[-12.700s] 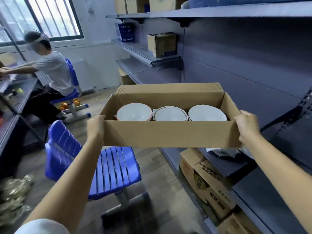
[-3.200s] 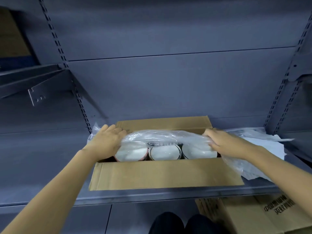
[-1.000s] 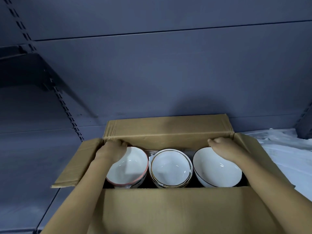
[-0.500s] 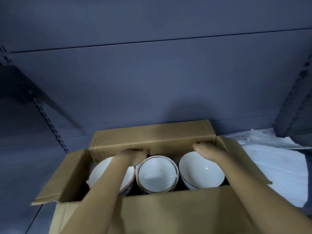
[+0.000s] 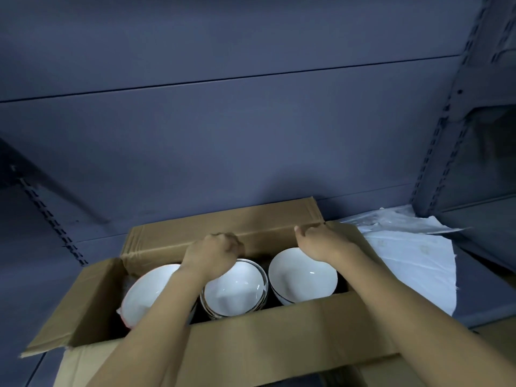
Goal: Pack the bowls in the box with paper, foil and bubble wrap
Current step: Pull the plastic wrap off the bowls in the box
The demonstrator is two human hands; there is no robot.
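An open cardboard box (image 5: 279,339) stands on a grey metal shelf. Three white bowls sit in a row inside: the left bowl (image 5: 148,291) with a pink rim, the middle bowl (image 5: 234,291) with a dark rim, and the right bowl (image 5: 301,277). My left hand (image 5: 213,252) is at the box's far wall, above the far rim of the middle bowl. Its fingers curl downward and their tips are hidden. My right hand (image 5: 321,241) lies against the far wall by the right corner, above the right bowl, fingers bent.
White paper with clear plastic wrap (image 5: 413,263) lies on the shelf right of the box. The far flap (image 5: 223,222) stands up against the shelf's back panel, and the left flap (image 5: 75,305) spreads outward. A slotted upright (image 5: 446,121) rises at the right.
The box now rests on the shelf with its flaps open. Over the last second my left hand slid right from the left bowl to the middle one, and my right hand rose to the far corner.
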